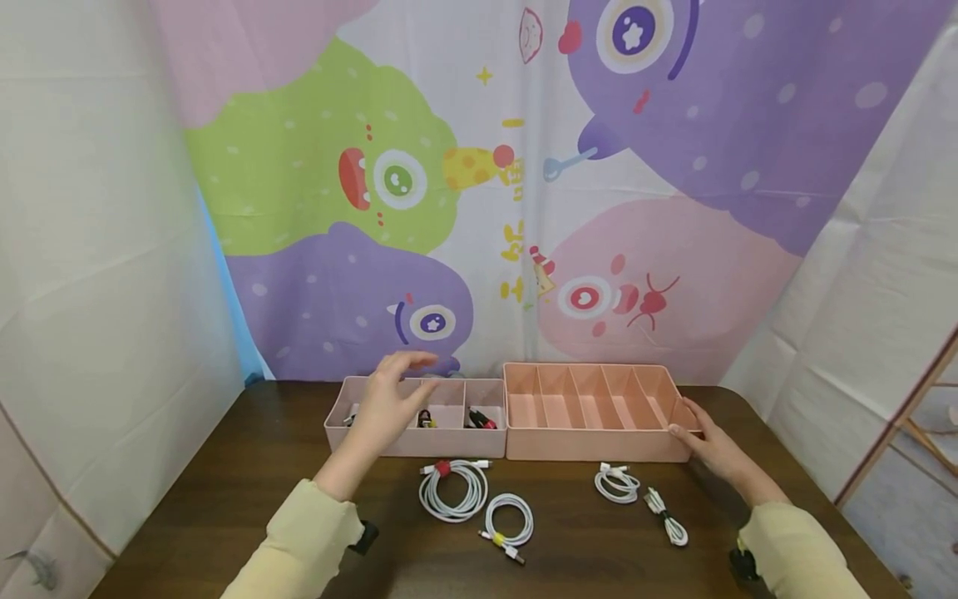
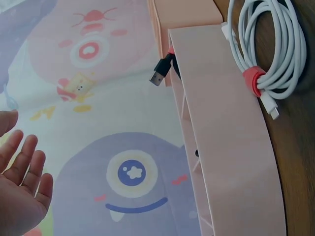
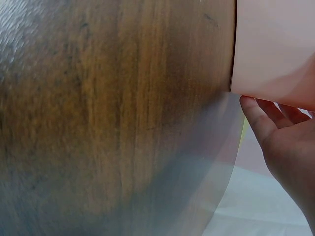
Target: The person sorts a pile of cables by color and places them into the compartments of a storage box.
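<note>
My left hand (image 1: 385,408) hovers over the pale pink divided box (image 1: 449,443), fingers loosely bent, holding nothing. In the left wrist view, that hand (image 2: 22,184) is apart from the box (image 2: 221,132). A black USB plug (image 2: 160,71) sticks up from one compartment. Beside it stands the peach divided box (image 1: 599,446), its visible compartments bare. My right hand (image 1: 714,445) touches this box's right end with extended fingers. The right wrist view has the right hand's fingertips (image 3: 248,104) against the peach wall (image 3: 275,54); part of the fingers is hidden.
On the brown table (image 1: 569,574), before the boxes, lie coiled white cables: one with a red tie (image 1: 443,469), one with a yellow tie (image 1: 499,539), a small coil (image 1: 617,484) and a black-tied bundle (image 1: 666,517). A cartoon-printed curtain (image 1: 494,333) hangs behind.
</note>
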### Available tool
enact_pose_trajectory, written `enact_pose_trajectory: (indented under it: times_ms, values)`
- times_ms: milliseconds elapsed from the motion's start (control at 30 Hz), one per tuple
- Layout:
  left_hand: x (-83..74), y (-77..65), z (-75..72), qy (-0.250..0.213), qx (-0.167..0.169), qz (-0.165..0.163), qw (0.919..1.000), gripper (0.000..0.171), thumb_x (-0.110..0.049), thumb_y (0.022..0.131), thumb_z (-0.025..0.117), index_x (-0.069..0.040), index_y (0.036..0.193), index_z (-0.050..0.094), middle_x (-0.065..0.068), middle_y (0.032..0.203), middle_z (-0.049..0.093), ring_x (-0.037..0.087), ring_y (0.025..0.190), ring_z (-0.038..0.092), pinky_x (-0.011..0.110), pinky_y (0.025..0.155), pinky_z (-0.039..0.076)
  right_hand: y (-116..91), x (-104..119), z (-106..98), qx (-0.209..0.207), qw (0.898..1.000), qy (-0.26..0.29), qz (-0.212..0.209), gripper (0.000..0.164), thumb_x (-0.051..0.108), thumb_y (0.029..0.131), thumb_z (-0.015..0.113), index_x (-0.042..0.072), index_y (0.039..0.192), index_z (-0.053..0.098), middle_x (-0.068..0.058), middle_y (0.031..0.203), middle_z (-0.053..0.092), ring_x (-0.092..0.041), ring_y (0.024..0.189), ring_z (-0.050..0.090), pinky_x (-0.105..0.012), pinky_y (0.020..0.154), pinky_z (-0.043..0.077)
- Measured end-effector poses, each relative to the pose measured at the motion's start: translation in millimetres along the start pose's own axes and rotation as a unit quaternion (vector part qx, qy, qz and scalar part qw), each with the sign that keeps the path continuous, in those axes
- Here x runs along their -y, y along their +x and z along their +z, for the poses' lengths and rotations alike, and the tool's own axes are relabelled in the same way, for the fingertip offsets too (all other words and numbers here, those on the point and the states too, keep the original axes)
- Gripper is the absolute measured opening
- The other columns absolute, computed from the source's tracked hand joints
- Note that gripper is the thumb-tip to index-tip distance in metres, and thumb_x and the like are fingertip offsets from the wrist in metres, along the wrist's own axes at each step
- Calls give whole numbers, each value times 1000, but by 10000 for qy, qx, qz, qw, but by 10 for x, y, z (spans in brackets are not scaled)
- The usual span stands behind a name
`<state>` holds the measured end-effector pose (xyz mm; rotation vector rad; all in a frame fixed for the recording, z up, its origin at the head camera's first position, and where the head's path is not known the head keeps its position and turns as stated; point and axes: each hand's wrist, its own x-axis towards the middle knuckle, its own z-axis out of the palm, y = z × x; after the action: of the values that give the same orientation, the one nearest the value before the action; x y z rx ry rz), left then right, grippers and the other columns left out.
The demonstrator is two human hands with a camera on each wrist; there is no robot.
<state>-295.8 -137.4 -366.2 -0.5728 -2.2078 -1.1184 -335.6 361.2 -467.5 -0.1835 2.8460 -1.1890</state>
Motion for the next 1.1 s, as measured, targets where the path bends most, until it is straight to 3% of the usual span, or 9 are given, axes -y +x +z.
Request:
enact_pose_trajectory:
  times_ms: [300, 833, 1100]
  values:
    - [-9, -72, -150, 38, -363, 31, 9993, 28, -11, 81, 74, -7, 108, 67, 7, 108, 67, 22, 101, 57, 45, 83, 46, -8, -5, 7, 16, 10000, 58, -35, 78, 39, 98, 47, 0, 149, 1, -39, 145, 17, -52, 123, 39, -58, 94, 43]
    - [156, -306, -334, 384, -462, 319, 9977, 42, -12, 81, 74, -10, 121, 62, 9, 121, 62, 26, 117, 53, 44, 97, 41, -14, 12, -10, -13, 9998, 65, -177, 77, 39, 99, 47, 1, 150, 3, -37, 144, 19, -49, 119, 45, -55, 91, 46]
    - [300, -421, -424, 543, -510, 150, 9971, 46, -10, 80, 75, -10, 124, 60, 10, 124, 60, 27, 119, 50, 46, 94, 44, -16, 9, -2, -15, 9998, 70, -175, 78, 39, 98, 47, 1, 150, 3, -36, 145, 18, -49, 120, 44, -55, 92, 45]
